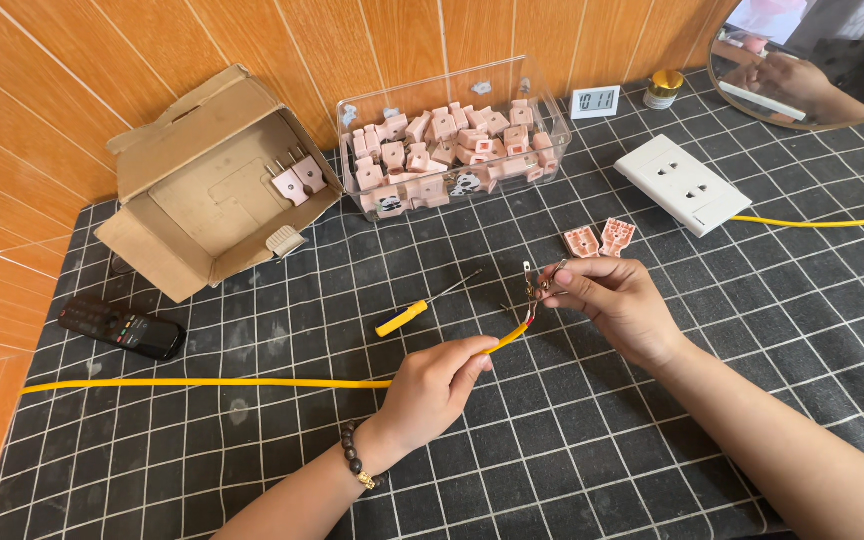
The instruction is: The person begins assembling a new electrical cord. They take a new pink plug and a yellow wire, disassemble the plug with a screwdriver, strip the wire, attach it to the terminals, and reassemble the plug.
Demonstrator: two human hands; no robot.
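Cable (252, 383) end pinched in left hand (432, 390); right hand (607, 300) clamped on metal prongs (535, 280) at wire tips, screwdriver (412, 312) beside on surface (652, 440).

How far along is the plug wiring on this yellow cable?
Done: the yellow cable end looks stripped, and the pink plug shell halves lie open on the mat. In hand: the left hand holds the cable while the right hand fits metal prongs. Left: closing the shell; the screwdriver lies unused.
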